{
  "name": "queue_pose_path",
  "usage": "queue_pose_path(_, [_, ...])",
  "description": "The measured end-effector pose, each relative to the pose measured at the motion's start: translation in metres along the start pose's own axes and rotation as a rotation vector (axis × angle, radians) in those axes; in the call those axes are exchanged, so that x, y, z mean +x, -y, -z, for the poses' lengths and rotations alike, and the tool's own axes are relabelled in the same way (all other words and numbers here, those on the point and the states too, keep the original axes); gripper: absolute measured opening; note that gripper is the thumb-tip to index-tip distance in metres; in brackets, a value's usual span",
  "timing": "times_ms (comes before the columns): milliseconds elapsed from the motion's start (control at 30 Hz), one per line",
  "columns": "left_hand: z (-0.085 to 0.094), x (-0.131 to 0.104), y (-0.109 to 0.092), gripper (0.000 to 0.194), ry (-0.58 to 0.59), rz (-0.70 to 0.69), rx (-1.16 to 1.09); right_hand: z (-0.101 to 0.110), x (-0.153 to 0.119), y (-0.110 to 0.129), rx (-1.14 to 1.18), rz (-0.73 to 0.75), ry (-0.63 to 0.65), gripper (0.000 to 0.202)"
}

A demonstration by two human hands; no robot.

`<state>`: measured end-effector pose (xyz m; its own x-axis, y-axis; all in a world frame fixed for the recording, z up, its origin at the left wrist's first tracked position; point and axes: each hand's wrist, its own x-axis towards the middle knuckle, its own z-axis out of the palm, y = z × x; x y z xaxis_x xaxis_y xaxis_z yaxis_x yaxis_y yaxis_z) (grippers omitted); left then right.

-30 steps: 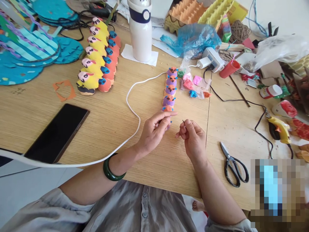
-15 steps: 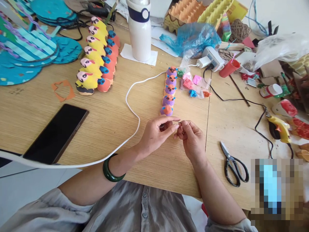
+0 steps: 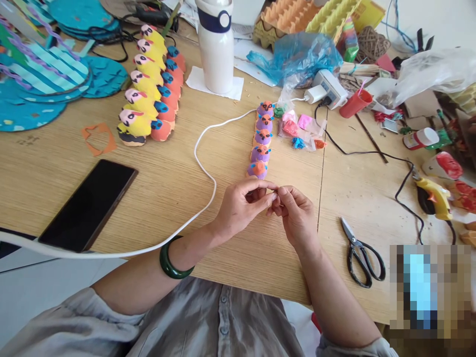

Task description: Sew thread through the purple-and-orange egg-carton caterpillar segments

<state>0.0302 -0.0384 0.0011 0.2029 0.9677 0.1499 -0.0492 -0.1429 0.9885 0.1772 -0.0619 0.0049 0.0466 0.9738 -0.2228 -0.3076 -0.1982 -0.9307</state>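
Above the table's near middle, my left hand (image 3: 241, 204) and my right hand (image 3: 298, 214) meet at the fingertips. Thumbs and index fingers pinch a tiny dark bit, mostly covered by the fingers; its material cannot be made out. Just beyond my left hand stands a row of painted egg-carton bumps (image 3: 263, 137), purple with orange heads and blue ears. Dark facial marks show on the farther heads, while the nearest orange head looks plain. Small bags of coloured clay (image 3: 290, 128) lie to the right of that row.
Black-handled scissors (image 3: 362, 258) lie right of my right arm. A phone (image 3: 89, 206) and a white cable (image 3: 201, 210) are at left. Behind stand yellow bird-like carton figures (image 3: 143, 89), a white bottle (image 3: 215, 54) and a power strip (image 3: 329, 89). A yellow glue gun (image 3: 435, 198) rests far right.
The fingertips of both hands have closed together more, covering most of the small dark bit that showed between them. Everything on the table stays in place.
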Motion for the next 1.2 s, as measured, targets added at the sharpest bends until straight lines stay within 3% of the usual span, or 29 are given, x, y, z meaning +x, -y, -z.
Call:
queue_pose_path(467, [0.0017, 0.0008, -0.0032, 0.006, -0.052, -0.019, 0.014, 0.0002, -0.0019, 0.0037, -0.020, 0.022, -0.012, 0.027])
queue_pose_path(700, [0.0014, 0.0003, 0.0003, 0.023, -0.015, 0.001, -0.034, -0.0016, -0.0017, 0.0032, -0.022, 0.030, -0.074, 0.029])
queue_pose_path(900, [0.0021, -0.0009, -0.0031, 0.021, -0.045, 0.047, -0.025, -0.0023, 0.0002, 0.0053, -0.001, 0.014, -0.115, 0.032])
queue_pose_path(1200, [0.0005, -0.0002, -0.0021, 0.018, 0.008, 0.018, 0.007, -0.0011, 0.0024, 0.0038, 0.092, -0.091, -0.036, 0.032])
